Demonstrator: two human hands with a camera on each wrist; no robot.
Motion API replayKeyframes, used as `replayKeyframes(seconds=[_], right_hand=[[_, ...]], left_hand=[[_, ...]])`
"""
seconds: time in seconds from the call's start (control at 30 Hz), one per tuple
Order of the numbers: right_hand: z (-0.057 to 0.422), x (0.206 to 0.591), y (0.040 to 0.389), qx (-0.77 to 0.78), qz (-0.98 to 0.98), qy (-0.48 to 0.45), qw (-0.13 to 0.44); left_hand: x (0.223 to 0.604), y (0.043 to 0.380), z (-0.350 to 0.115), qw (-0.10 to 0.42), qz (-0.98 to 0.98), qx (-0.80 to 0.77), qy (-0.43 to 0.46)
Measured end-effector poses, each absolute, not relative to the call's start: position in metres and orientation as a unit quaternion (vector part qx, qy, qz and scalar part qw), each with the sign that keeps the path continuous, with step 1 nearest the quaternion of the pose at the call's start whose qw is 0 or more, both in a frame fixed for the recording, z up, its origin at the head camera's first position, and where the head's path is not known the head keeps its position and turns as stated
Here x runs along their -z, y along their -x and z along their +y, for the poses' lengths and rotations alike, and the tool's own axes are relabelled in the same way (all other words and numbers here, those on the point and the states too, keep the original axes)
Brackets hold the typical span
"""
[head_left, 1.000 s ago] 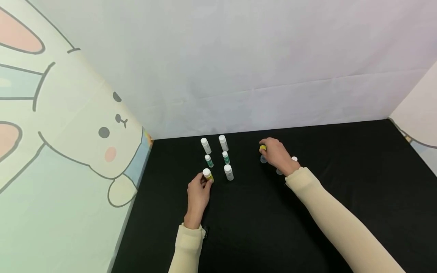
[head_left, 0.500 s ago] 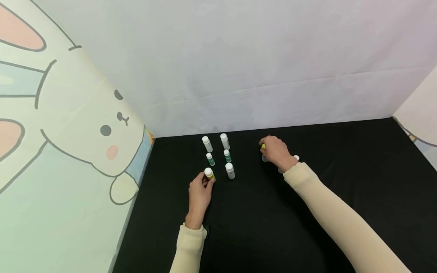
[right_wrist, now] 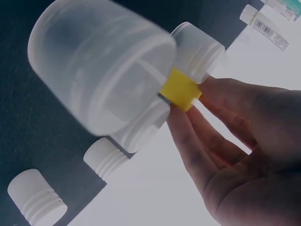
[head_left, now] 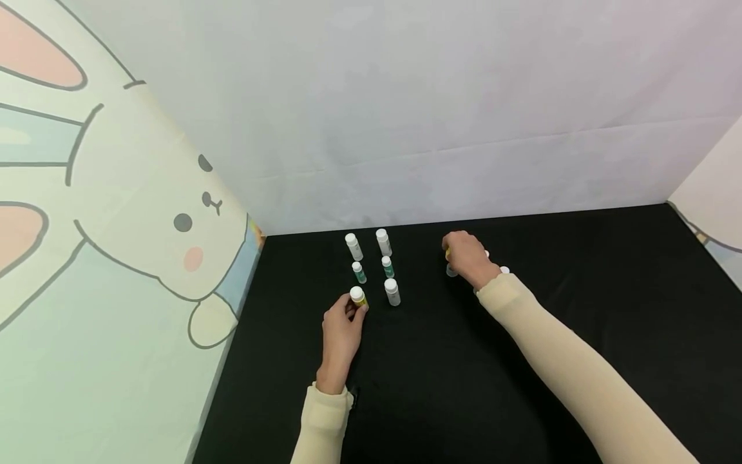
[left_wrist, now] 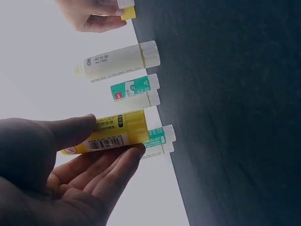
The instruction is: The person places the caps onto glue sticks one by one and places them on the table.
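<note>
My left hand (head_left: 341, 328) grips a yellow glue stick (left_wrist: 115, 132) between thumb and fingers; its white top (head_left: 357, 293) faces up. On the right, my right hand (head_left: 466, 258) pinches a small yellow cap-like piece (right_wrist: 180, 88). A large translucent cup-shaped cap (right_wrist: 94, 66) looms close to the right wrist camera, and another translucent cap (right_wrist: 195, 49) sits just behind the fingers. Whether the yellow piece touches either one I cannot tell. Beyond the left hand stand a white glue stick (head_left: 392, 293) and a green-labelled glue stick (head_left: 359, 272).
Farther back on the black tabletop (head_left: 429, 386) are another green-labelled stick (head_left: 388, 267) and two white sticks, one at the left (head_left: 354, 247) and one at the right (head_left: 384, 243). Small white caps (right_wrist: 106, 155) stand near my right hand. A pale cloth wall (head_left: 429, 187) rises behind.
The right hand has turned slightly, so the yellow piece is more hidden in the head view and a white object shows beyond the wrist. My left hand keeps hold of the yellow glue stick.
</note>
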State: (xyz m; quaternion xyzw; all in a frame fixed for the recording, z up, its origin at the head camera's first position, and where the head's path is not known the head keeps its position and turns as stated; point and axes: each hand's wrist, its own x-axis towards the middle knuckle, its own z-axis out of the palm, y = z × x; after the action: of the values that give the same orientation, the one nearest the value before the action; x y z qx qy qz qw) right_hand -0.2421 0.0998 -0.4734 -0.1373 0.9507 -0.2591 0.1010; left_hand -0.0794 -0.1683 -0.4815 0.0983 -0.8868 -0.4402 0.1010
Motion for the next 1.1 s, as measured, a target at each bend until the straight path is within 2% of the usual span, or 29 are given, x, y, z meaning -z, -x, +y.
replayKeyframes(seconds=[0.27,1.1], right_hand=[[0.105,0.471,0.235,0.305,0.940,0.121,0.088],[0.114,0.447,0.196,0.350,0.929,0.117,-0.012]], left_hand=[[0.481,0.076,-0.166,0.098,-0.883,0.448,-0.101],[0.462,0.065,-0.152,0.092,-0.880,0.462,-0.058]])
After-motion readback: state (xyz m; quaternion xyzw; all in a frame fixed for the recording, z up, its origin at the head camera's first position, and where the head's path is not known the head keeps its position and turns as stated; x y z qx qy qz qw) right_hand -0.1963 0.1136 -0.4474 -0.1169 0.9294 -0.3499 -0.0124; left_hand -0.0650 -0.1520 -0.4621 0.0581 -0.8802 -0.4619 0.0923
